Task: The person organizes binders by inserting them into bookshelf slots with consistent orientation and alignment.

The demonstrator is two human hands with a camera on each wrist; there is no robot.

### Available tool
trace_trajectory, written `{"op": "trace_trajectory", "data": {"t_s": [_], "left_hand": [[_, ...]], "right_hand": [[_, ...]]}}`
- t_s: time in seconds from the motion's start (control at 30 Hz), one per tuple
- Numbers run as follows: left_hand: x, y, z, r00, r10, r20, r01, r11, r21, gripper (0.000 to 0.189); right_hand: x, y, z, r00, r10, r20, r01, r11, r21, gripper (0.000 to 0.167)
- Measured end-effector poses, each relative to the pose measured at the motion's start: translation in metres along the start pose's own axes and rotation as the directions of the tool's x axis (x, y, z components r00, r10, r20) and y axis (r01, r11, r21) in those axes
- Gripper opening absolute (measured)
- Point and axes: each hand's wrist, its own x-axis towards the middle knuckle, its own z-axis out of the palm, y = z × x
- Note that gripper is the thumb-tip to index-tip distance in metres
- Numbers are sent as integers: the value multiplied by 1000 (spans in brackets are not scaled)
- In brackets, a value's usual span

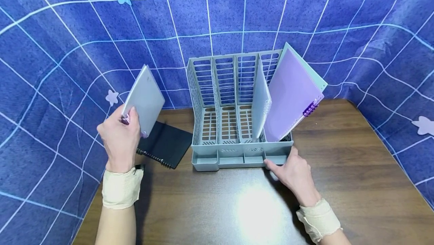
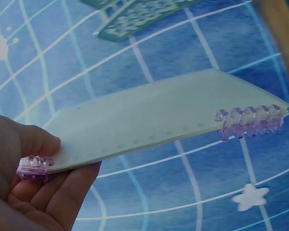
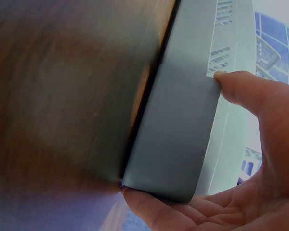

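Observation:
My left hand (image 1: 119, 139) pinches a ring-bound notebook (image 1: 146, 100) with a pale translucent cover by its bound edge, thumb on one face and fingers under the other. In the left wrist view, clear purple binding rings (image 2: 250, 120) show at the far end of that edge. The notebook is up in the air, left of a grey desktop file organizer (image 1: 230, 149). My right hand (image 1: 296, 173) grips the organizer's front right corner, its thumb on the tray's rim and its fingers round the side. A purple notebook (image 1: 291, 90), a mint-green one (image 1: 317, 75) and a whitish one (image 1: 262, 102) stand in the right-hand slots.
A black spiral notebook (image 1: 169, 143) lies on the wooden table (image 1: 190, 207), partly under the raised notebook. Small compartments run along the organizer's front. A blue curtain (image 1: 223, 15) with white lines hangs behind and at both sides.

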Motion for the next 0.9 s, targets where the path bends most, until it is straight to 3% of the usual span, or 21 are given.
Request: {"op": "trace_trajectory", "data": {"t_s": [0.23, 0.57, 0.9], "left_hand": [[7, 27, -13, 996, 35, -86, -40, 998, -55, 16], [14, 55, -13, 985, 100, -138, -118, 985, -127, 22], [16, 79, -13, 985, 55, -163, -89, 975, -204, 19]], "right_hand": [[0, 0, 0, 1000, 2, 13, -2, 1000, -1, 90], [1, 1, 0, 1000, 7, 12, -7, 1000, 2, 92], [1, 1, -1, 1000, 9, 19, -9, 1000, 0, 94]]}}
